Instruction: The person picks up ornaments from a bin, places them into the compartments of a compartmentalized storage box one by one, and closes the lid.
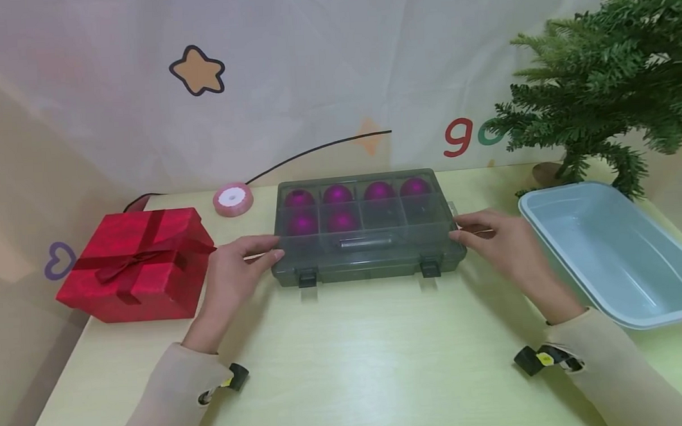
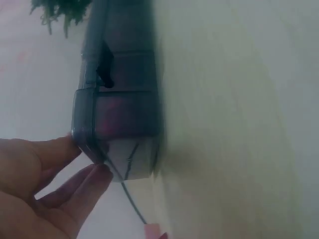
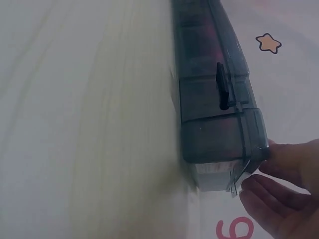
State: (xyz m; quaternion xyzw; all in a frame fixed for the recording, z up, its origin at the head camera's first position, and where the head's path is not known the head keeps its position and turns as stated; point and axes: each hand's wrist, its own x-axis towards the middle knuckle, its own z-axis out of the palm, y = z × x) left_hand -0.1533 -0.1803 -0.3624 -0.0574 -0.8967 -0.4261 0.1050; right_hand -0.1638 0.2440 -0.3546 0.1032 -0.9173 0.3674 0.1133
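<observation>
A grey see-through plastic storage box lies on the table with its lid down. Several shiny purple balls show through the lid, filling the back row and the two front-left compartments. Two black latches stick out from the front side, as both wrist views show. My left hand pinches the left end of the lid between thumb and fingers. At the opposite end, my right hand pinches the lid's edge in the same way.
To the left stands a red gift box with a bow. A pink ribbon roll sits behind it. On the right are a light blue basin and a green artificial tree. A printed cloth hangs behind the table.
</observation>
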